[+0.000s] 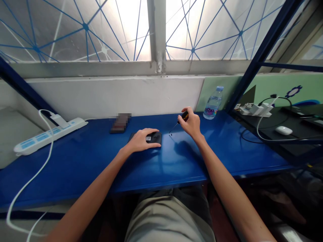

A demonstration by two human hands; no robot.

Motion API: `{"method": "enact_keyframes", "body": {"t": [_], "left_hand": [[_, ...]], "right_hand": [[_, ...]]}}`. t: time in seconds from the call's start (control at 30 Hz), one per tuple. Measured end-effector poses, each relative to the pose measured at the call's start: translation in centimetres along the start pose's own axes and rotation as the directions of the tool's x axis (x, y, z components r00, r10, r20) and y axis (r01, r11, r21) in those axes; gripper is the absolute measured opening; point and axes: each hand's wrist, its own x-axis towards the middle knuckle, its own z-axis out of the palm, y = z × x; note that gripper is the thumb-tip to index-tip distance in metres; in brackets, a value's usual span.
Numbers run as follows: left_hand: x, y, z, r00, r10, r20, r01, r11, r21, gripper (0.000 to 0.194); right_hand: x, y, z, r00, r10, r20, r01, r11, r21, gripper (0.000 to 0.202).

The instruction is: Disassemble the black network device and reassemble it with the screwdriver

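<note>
A flat black device [156, 138] with a small pale label lies on the blue table. My left hand [141, 139] grips it from the left, thumb and fingers along its two long edges. To the right, my right hand [191, 123] holds a screwdriver [184, 117] by its black and orange handle. The thin shaft slants down and left, its tip close to a few tiny dark pieces [171, 135] on the table, just right of the device. Whether the tip touches them I cannot tell.
A dark phone-like object [121, 123], partly pixelated, lies at the back left. Farther left are a white power strip [51, 134] and its cable. A water bottle [213, 103] stands at the back right, near a blue post. Beyond it, a white mouse [284, 130] rests on a black desk.
</note>
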Motion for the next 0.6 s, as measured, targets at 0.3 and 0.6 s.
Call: {"method": "enact_keyframes", "body": {"t": [0.3,0.6], "left_hand": [[0.2,1.0,1.0,0.981,0.086,-0.174,-0.103,0.991,-0.09,0.029],[0.4,1.1,1.7,0.978,0.072,-0.196,-0.115,0.97,-0.216,0.017]], "right_hand": [[-0.2,-1.0,0.2,0.987,0.12,0.106,-0.156,0.867,0.473,0.02],[-0.5,-1.5,1.1,0.972,0.127,0.195,-0.215,0.817,0.536,0.021]]}}
